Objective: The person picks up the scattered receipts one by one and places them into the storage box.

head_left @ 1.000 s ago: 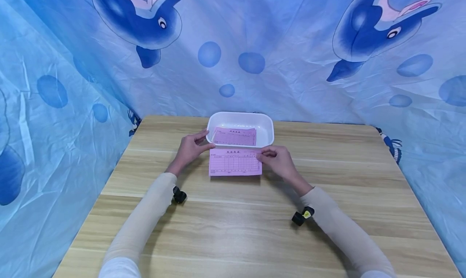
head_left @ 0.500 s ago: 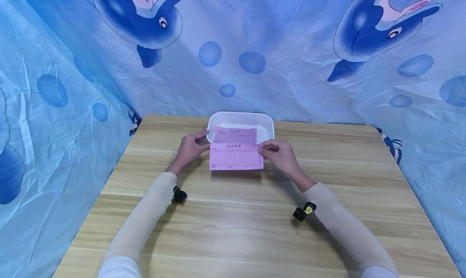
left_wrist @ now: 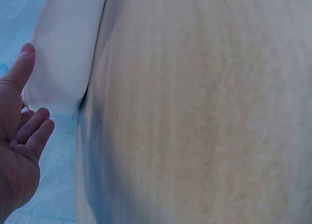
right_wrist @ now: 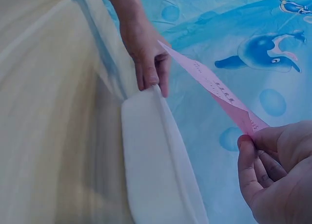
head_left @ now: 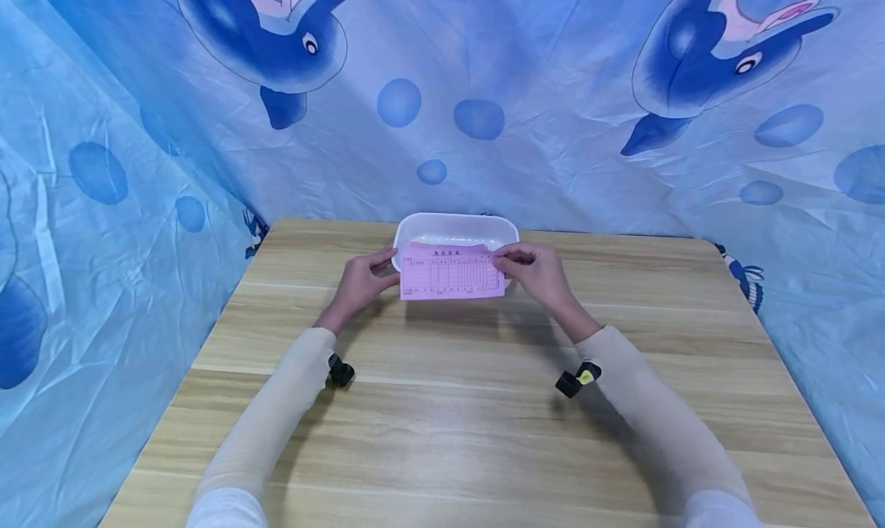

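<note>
A white plastic tray (head_left: 456, 224) stands at the back of the table. My left hand (head_left: 358, 286) grips its left end, and in the left wrist view the thumb lies along the tray's outer wall. Between thumb and fingertips, my right hand (head_left: 542, 278) pinches the right edge of a pink printed form slip (head_left: 452, 278). The slip hangs above the tray's front rim, and in the right wrist view the slip (right_wrist: 214, 90) is raised clear of the tray and bends slightly. More pink slips (head_left: 477, 247) lie inside the tray, mostly covered by the held one.
The wood-grain table (head_left: 442, 420) spreads in front of the tray. Behind and beside it hangs a blue curtain (head_left: 553, 174) with dolphin prints, close to the table's back edge. Each forearm wears a small black camera (head_left: 340, 370).
My right hand has moved the pink slip away from me, from in front of the tray to over its front rim. The left hand keeps its place on the tray.
</note>
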`<state>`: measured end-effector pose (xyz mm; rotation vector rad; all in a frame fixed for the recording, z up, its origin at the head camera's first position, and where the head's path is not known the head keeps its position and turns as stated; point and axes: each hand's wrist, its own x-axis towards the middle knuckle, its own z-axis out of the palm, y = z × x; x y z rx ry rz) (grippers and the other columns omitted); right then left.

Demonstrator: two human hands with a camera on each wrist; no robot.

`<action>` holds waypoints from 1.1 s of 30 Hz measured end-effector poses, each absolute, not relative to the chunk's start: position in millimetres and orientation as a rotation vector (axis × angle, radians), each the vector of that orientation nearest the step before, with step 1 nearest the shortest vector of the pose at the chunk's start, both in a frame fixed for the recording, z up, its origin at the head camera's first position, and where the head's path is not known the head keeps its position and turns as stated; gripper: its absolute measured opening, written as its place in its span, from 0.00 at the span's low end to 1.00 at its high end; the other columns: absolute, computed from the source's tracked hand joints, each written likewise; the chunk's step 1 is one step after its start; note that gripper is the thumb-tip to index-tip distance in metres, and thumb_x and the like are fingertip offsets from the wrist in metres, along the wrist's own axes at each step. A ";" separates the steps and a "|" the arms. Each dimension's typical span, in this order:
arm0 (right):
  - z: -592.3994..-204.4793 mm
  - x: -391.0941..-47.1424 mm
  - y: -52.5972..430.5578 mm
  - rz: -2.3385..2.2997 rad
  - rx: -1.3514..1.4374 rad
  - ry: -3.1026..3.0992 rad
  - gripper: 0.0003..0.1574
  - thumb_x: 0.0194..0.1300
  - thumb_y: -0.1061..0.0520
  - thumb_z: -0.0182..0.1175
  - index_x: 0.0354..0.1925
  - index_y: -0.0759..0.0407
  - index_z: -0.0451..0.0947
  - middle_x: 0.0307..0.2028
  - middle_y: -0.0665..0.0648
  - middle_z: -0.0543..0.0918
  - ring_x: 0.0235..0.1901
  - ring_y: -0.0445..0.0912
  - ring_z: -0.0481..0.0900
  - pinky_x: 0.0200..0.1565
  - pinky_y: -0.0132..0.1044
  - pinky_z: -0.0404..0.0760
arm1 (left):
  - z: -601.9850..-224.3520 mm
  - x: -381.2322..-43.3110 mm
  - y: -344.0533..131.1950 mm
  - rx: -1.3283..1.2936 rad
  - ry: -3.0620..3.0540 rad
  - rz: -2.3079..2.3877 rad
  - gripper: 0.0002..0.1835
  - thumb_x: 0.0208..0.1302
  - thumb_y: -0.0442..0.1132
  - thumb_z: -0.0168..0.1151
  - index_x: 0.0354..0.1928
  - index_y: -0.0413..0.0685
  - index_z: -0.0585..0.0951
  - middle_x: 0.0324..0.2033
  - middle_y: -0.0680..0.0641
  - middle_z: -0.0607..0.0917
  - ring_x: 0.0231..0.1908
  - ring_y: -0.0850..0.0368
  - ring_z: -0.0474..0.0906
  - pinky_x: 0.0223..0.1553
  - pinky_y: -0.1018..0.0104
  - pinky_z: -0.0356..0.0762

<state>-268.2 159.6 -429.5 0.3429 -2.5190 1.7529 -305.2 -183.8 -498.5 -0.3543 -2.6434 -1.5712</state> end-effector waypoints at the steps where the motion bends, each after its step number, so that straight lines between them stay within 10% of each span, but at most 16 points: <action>1: -428.3 -270.8 159.9 1.744 0.351 -2.514 0.11 0.68 0.59 0.69 0.45 0.64 0.87 0.40 0.63 0.89 0.35 0.43 0.87 0.40 0.36 0.91 | -498.6 -304.9 -183.7 -0.352 -2.643 -1.571 0.33 0.61 0.37 0.76 0.67 0.37 0.75 0.69 0.40 0.73 0.64 0.43 0.78 0.60 0.62 0.82; 33: -430.8 -337.3 141.4 1.727 0.125 -2.492 0.12 0.67 0.62 0.69 0.46 0.70 0.86 0.41 0.69 0.89 0.29 0.38 0.86 0.40 0.38 0.92 | -502.3 -304.3 -186.7 -0.409 -2.588 -1.602 0.40 0.56 0.50 0.80 0.66 0.38 0.76 0.68 0.39 0.75 0.63 0.45 0.78 0.58 0.65 0.82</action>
